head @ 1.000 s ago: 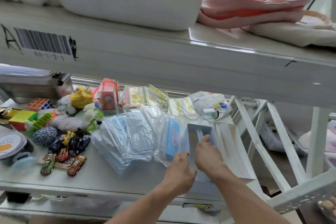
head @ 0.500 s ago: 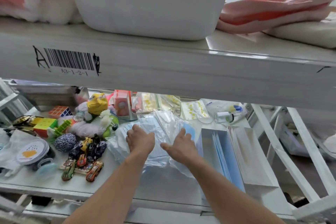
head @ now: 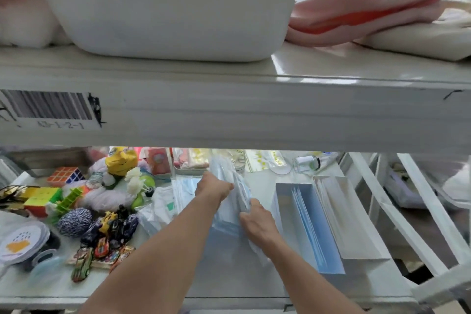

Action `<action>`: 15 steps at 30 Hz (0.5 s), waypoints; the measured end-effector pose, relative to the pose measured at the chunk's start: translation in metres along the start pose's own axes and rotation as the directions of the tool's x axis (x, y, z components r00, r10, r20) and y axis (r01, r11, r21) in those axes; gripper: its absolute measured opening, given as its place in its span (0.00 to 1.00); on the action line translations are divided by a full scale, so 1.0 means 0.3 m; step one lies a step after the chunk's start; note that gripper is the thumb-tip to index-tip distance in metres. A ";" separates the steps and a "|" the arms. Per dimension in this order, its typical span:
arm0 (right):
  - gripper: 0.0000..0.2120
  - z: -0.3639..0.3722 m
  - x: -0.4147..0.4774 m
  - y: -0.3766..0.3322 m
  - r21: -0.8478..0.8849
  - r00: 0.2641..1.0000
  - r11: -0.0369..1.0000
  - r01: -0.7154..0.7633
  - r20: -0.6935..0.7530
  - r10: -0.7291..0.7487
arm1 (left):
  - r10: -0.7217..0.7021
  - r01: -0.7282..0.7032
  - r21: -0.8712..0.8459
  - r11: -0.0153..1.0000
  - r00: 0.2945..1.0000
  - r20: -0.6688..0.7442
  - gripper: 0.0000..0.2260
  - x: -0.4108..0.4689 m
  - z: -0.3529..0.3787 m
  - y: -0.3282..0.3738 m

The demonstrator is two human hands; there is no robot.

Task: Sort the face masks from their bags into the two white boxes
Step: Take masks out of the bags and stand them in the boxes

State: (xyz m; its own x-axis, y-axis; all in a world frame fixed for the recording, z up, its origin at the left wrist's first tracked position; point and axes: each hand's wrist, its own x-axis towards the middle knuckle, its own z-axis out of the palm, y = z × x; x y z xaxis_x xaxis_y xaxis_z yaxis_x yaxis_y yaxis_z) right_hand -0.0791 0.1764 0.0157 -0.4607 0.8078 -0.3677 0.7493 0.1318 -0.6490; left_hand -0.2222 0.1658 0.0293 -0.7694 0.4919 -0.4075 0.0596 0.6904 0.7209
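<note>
Bag of masks lifted from the pile

Half a second ago both hands lay flat on the bagged masks. Now the left hand grips the far end of one bag of masks and the right hand its near edge, upright just left of the left white box.

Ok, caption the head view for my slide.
Left hand and right hand hold a bag of blue face masks beside two white boxes.

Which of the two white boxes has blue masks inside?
The left box: blue masks stand on edge in it, while the right box shows only white inside.
</note>
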 end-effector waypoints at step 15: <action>0.33 -0.033 -0.108 -0.117 0.497 0.965 0.828 0.259 -0.094 -0.246 | 0.274 -0.166 -0.614 0.772 0.958 0.086 0.12 -0.314 -0.453 -0.242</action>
State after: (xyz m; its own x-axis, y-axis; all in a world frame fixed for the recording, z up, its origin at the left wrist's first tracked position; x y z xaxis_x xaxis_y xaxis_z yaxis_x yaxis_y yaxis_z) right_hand -0.0858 0.1513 0.0570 -0.5838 0.8009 -0.1329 0.2647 0.0330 -0.9638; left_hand -0.2405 -0.0027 0.0915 -0.6660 0.7061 -0.2407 -0.2167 0.1257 0.9681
